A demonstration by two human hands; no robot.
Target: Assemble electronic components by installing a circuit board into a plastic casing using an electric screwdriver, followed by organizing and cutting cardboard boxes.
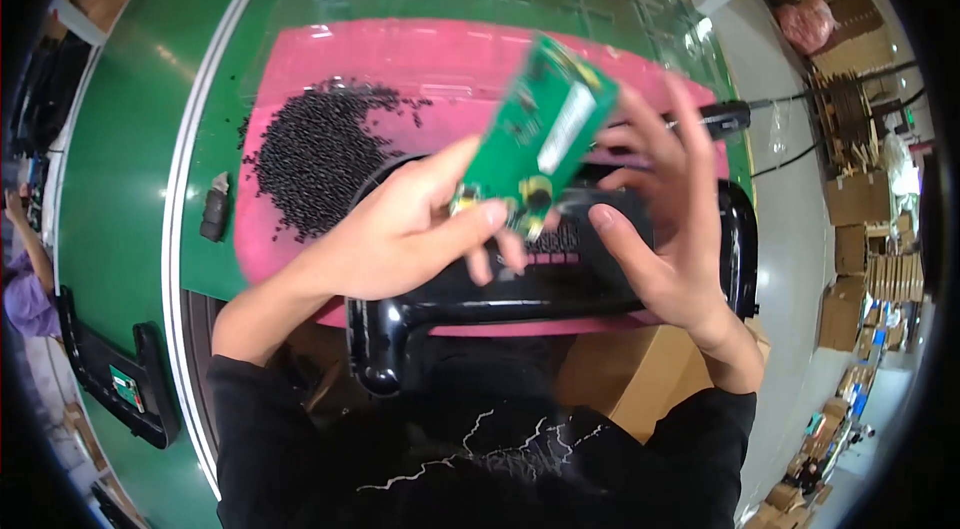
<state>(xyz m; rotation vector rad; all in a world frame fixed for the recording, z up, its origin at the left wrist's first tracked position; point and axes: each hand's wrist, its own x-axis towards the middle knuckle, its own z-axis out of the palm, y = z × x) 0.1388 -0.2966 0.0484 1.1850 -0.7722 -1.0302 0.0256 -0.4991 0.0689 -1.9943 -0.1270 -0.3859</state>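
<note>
A green circuit board [535, 134] with a white label strip is pinched at its lower corner by my left hand [410, 229]. It is tilted and slightly blurred, held above a glossy black plastic housing [480, 309] on a pink mat [285, 54]. My right hand [670, 219] is just right of the board, fingers spread and blurred, with nothing visible in it. Behind the hands, a dark panel with small slots shows in part on the housing. The board and both hands hide much of the housing's middle.
A heap of small black screws [315, 159] lies on the mat's left. Beside it sits a small dark block [215, 209]. Another black housing with a green board [127, 387] rests on the left table. A black cable plug [725, 119] lies right. Cardboard box [640, 379] below; another person [30, 279] far left.
</note>
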